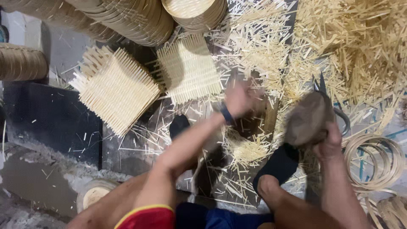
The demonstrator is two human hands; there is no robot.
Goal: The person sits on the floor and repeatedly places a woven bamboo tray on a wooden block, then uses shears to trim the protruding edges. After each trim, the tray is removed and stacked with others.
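- The right hand (pixel 328 142), right of centre in the frame, is closed around the lower edge of a rounded brown-grey object (pixel 308 118); motion blur keeps me from telling what that object is.
- The left hand (pixel 238 99), just above centre, is blurred; whether it is spread or curled, or has hold of anything, I cannot tell. A dark band (pixel 227 113) sits on its wrist.
- A pair of scissors (pixel 335 108) lies just behind the brown-grey object, blades toward the top of the frame, one loop handle showing near the right hand.
- Two woven mats fill the upper middle: the larger mat (pixel 115 89) at upper left, tilted, and the smaller mat (pixel 188 70) beside it, both with loose strip ends sticking out along their edges. A narrow dark gap separates them.
- Stacks of round woven trays (pixel 127 19) crowd the top edge, and another stack (pixel 21 63) sits at the left edge.
- Coiled thin rings (pixel 375 163) lie at the right edge, near the right forearm.
- A deep heap of cut splints (pixel 360 46) covers the upper right, spilling toward the hands.
- A foot in a dark sock (pixel 277 165) rests below the brown-grey object.
- The floor (pixel 51 114) is dark and bare only at the left; elsewhere offcuts litter it.
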